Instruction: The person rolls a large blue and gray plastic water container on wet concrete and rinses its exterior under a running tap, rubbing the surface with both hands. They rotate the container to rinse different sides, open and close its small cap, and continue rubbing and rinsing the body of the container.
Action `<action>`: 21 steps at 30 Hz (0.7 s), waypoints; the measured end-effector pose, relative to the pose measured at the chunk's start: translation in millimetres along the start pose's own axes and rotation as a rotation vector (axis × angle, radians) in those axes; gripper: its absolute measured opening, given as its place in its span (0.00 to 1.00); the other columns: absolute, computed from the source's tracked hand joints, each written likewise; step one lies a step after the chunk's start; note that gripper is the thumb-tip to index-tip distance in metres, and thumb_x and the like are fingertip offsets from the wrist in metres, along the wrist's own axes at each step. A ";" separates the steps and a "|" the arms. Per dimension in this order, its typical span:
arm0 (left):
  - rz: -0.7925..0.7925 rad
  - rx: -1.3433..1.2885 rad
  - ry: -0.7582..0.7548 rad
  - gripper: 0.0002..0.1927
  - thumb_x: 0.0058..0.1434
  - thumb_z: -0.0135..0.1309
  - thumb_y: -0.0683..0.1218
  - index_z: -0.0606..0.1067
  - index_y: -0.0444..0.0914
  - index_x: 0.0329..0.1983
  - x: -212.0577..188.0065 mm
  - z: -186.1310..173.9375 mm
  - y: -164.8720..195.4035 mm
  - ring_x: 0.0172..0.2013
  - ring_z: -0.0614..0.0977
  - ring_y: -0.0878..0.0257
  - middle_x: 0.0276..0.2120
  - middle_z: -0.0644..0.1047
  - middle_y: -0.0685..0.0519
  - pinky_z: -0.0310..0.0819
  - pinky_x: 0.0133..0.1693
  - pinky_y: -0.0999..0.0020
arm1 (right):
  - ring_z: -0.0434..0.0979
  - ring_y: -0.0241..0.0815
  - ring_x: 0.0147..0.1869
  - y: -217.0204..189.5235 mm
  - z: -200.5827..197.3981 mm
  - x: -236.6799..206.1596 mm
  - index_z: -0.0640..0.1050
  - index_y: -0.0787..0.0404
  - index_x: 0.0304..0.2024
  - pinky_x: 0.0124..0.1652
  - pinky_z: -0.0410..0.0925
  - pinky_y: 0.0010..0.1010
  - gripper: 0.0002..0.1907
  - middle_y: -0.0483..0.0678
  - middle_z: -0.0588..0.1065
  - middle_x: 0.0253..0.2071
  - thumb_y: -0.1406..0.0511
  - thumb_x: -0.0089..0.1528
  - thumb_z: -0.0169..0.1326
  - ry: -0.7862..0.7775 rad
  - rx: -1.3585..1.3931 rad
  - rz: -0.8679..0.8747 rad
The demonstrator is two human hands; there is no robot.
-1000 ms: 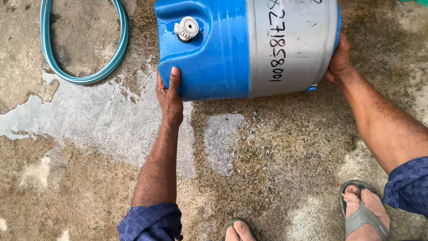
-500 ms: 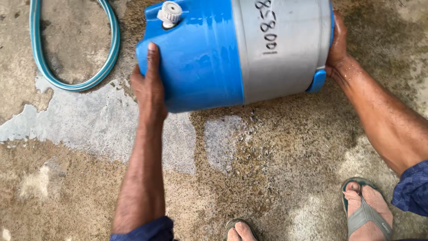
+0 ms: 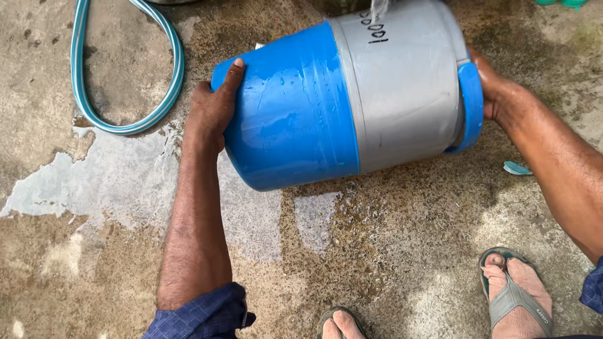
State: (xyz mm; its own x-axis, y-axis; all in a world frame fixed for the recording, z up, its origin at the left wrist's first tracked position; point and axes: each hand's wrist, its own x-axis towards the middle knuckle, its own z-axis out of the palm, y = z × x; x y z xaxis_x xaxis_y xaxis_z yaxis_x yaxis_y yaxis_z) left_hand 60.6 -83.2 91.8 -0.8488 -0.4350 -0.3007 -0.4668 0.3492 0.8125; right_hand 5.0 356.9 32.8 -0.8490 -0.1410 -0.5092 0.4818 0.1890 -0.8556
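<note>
A large blue and grey drum (image 3: 352, 100) is lying on its side on the wet concrete floor (image 3: 389, 251), tilted a little, with a thin stream of water (image 3: 379, 9) falling onto its grey part from the top edge of the view; the left hand (image 3: 212, 110) is pressing flat against the blue end, fingers together and the thumb reaching up over the rim; the right hand (image 3: 493, 88) is cupping the opposite end beside the blue handle band (image 3: 471, 103), though its fingers are lying behind the drum, so how they are spread cannot be told. The skin of the drum is glistening with wet, so a firm push from both palms toward each other, with the weight resting on the floor, looks the safest way of steadying it. A green hose (image 3: 125, 75) is looping on the floor to the left, well apart from the drum; sandalled feet (image 3: 515, 301) are standing near the lower edge.
</note>
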 end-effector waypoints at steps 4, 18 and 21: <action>0.027 0.092 0.007 0.58 0.54 0.56 0.76 0.63 0.21 0.64 7.0 1.5 5.8 0.52 0.82 0.44 0.54 0.75 0.29 0.79 0.51 0.51 | 0.81 0.53 0.56 22.9 -6.8 8.1 0.63 0.65 0.73 0.50 0.77 0.56 0.39 0.68 0.74 0.61 0.46 0.69 0.44 -0.094 0.063 -0.054; -0.096 0.252 0.051 0.46 0.62 0.49 0.73 0.71 0.26 0.60 66.0 -1.7 1.5 0.51 0.82 0.44 0.53 0.77 0.32 0.78 0.50 0.49 | 0.82 0.47 0.56 -67.7 23.9 -31.6 0.80 0.64 0.55 0.60 0.75 0.41 0.26 0.57 0.80 0.51 0.49 0.77 0.48 0.275 -0.484 -0.831; 0.106 0.497 0.265 0.43 0.66 0.51 0.72 0.73 0.26 0.55 83.7 4.4 -1.2 0.50 0.80 0.38 0.48 0.77 0.29 0.74 0.51 0.46 | 0.80 0.51 0.61 -75.0 59.0 -52.9 0.79 0.63 0.58 0.63 0.73 0.46 0.26 0.56 0.79 0.56 0.48 0.77 0.47 0.177 -0.846 -1.144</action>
State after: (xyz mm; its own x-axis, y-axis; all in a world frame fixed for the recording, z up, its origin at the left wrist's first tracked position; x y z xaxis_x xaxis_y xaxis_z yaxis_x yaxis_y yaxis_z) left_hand -11.0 -116.4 63.5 -0.8356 -0.5477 -0.0427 -0.4980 0.7223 0.4799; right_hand 26.5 292.8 118.4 -0.7209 -0.4989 0.4810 -0.6905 0.5765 -0.4369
